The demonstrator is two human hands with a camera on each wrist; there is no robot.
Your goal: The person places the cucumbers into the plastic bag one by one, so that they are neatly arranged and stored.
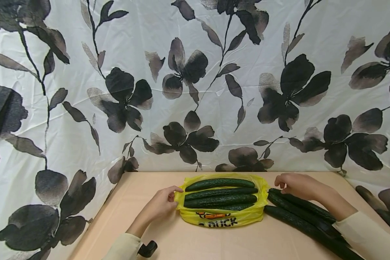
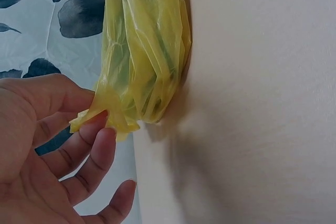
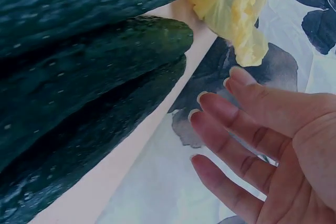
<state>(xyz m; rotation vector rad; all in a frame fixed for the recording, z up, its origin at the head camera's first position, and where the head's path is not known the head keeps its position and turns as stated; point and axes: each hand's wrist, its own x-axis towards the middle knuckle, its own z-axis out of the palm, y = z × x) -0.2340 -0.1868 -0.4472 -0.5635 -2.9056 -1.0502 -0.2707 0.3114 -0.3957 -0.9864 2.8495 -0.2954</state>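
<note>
A yellow plastic bag (image 1: 221, 219) with black lettering lies on the table, its open side up, showing several dark green cucumbers (image 1: 221, 199) side by side inside. At the bag's left end my left hand (image 1: 162, 203) pinches a gathered corner of the plastic, seen close in the left wrist view. My right hand (image 1: 300, 185) hovers above the tips of several loose cucumbers (image 1: 299, 216) right of the bag. In the right wrist view its fingers (image 3: 226, 142) are relaxed and hold nothing, just short of the bag's loose corner (image 3: 249, 51).
The light tan table (image 1: 117, 213) runs under everything. Behind and beside it hangs a white cloth with dark flowers (image 1: 185, 141). A small black object (image 1: 147, 249) is by the left sleeve. The right forearm (image 1: 338, 204) partly covers the loose cucumbers.
</note>
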